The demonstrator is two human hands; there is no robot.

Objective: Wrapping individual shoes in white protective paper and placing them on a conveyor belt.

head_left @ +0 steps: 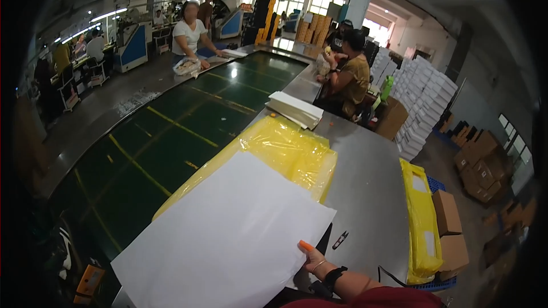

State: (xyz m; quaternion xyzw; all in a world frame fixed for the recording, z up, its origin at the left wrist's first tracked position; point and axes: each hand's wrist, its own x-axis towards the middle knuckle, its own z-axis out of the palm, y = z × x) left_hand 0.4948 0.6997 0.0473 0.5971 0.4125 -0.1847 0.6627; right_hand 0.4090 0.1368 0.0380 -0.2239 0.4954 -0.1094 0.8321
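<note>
A large white sheet of paper (228, 234) fills the lower middle of the head view, tilted above the table. My right hand (313, 259) pinches its right edge, the thumb on top in an orange finger cover and the other fingers hidden underneath. A dark band circles that wrist. My left hand does not show. Partly beneath the sheet lies a shiny yellow plastic wrapping (291, 145). Just beyond it is a stack of white paper (295, 109). To the right of my hand, small dark thread snips (340, 240) rest on the metal tabletop (368, 194).
A green conveyor belt (165, 137) runs along the left. At its far end a person in white (190, 34) handles a bag; others sit at the right side. A yellow-wrapped pack (422, 222) and brown cartons (451, 228) stand right, with tall white stacks (422, 97) behind.
</note>
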